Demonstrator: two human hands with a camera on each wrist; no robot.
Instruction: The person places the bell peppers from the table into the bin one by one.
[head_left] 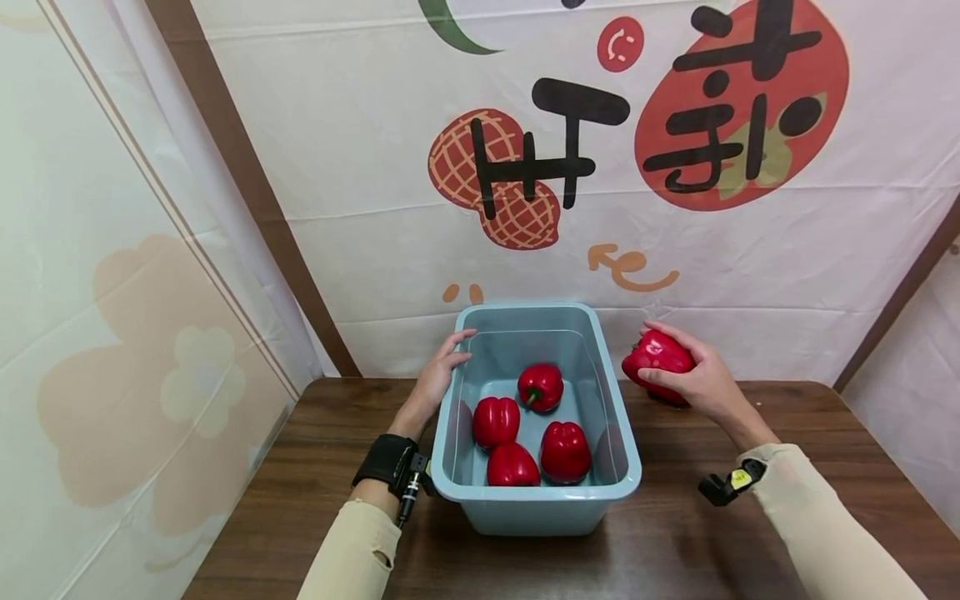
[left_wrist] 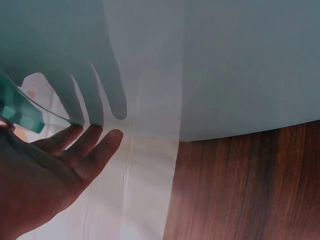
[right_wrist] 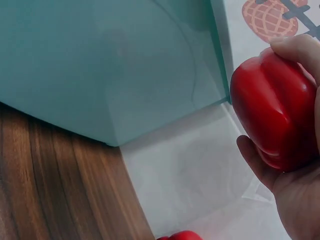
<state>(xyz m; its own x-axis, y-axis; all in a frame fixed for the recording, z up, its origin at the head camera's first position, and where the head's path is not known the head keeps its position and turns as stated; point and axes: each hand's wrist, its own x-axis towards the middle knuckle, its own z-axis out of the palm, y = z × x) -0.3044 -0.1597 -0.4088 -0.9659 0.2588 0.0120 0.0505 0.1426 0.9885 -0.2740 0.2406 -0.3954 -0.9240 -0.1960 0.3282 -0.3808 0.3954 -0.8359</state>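
Observation:
A light blue plastic bin (head_left: 626, 467) stands mid-table with several red bell peppers in it, one of them at the back (head_left: 540, 386). My left hand (head_left: 442, 367) lies with straight fingers against the bin's left wall near the far corner. In the left wrist view those fingers (left_wrist: 90, 142) touch the bin wall (left_wrist: 225, 65). My right hand (head_left: 693, 379) grips another red bell pepper (head_left: 654, 354) in the air just right of the bin's far right corner. The right wrist view shows this pepper (right_wrist: 272, 110) in my palm (right_wrist: 295, 200), beside the bin wall (right_wrist: 100, 65).
The bin rests on a brown wooden table (head_left: 300, 467). A white printed cloth backdrop (head_left: 750, 275) hangs close behind it and drapes onto the tabletop. Another red pepper (right_wrist: 181, 235) lies on the table below my right hand. A pale panel (head_left: 112, 333) closes off the left side.

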